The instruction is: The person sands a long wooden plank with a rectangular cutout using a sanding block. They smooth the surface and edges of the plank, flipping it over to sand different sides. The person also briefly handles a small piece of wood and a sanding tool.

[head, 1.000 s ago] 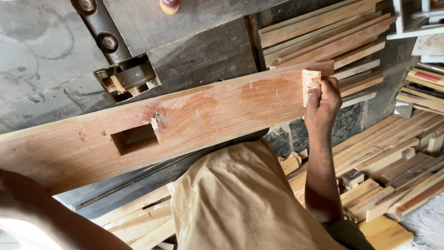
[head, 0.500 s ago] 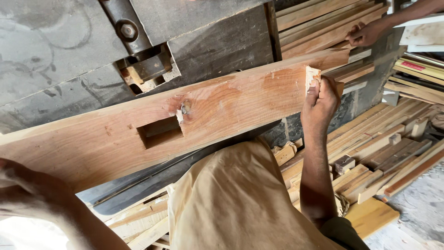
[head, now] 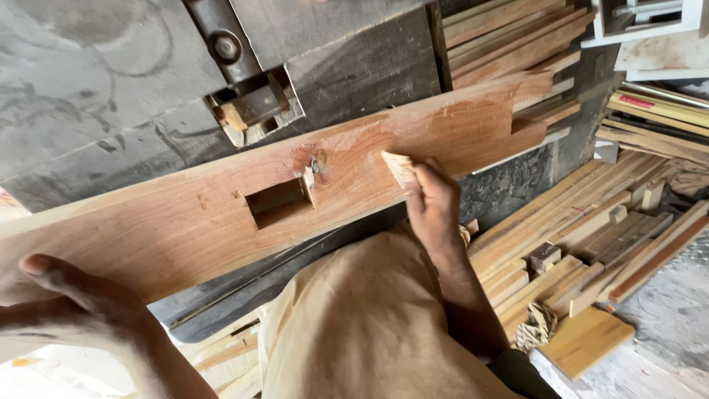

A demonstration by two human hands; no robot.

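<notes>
A long reddish wooden plank lies slantwise across the dark metal machine table. It has a rectangular mortise near its middle and a notch cut at its far right end. My left hand grips the plank's near left end. My right hand holds a small pale wood block against the plank's face, a little to the right of the mortise and a knot.
A metal arm with bolts and a slot with a cutter sits in the machine table behind the plank. Stacks of wooden strips lie on the floor at right and more at the top. My beige-clad knee is below the plank.
My right hand has carried the small block left along the plank, from the notched right end to near the mortise. Another person's hand at top right has gone from view.
</notes>
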